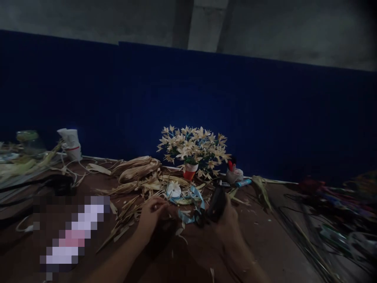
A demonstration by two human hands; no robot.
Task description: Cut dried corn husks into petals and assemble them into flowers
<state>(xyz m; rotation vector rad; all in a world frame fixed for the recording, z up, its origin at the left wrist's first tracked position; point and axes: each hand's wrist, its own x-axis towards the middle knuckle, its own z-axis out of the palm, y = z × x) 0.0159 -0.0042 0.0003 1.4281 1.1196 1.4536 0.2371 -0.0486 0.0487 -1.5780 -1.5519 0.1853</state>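
Observation:
My right hand [228, 222] is closed round a black tool [216, 202] that looks like a glue gun, held over the brown table [265, 243]. My left hand [151, 216] rests on the table with its fingers curled over dry straw-coloured leaf strips [129, 218]; what it pinches is too dark to name. Between my hands lie a light blue ribbon [193, 204] and a white ribbon roll [173, 190]. Behind them stands a red cup [190, 170] holding a bunch of pale husk flowers [193, 147].
A heap of dried husks [137, 169] lies at centre left. White cups [70, 143] and a jar [28, 139] stand far left. A small container with red items [234, 173] sits right of the flowers. Dark wires and stems [324, 224] cover the right side. A blue partition [188, 106] backs the table.

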